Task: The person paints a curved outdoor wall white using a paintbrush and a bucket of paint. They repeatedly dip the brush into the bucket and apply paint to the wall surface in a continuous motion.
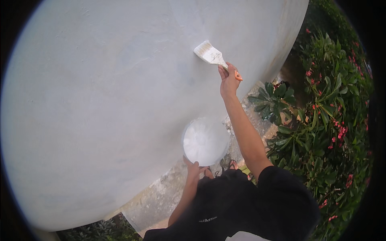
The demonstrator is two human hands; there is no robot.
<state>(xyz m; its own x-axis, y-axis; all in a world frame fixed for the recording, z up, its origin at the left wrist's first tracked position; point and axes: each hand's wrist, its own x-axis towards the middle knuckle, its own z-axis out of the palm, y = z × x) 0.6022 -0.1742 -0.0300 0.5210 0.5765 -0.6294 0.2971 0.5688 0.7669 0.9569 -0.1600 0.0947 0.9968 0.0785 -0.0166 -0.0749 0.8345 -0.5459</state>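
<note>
My right hand grips the handle of a wide flat paintbrush, its orange end sticking out past my fingers. White paint coats the bristles and ferrule. The bristle tip is at the pale grey-white wall; whether it touches cannot be told. Lower down, my left hand holds a round white container by its near rim and underside. White material shows inside it, and its far side is close to the wall.
Dense green shrubs with pink flowers stand on the right. A rough, stained concrete ledge runs along the wall's foot, near my sandalled feet. More foliage shows at the lower left.
</note>
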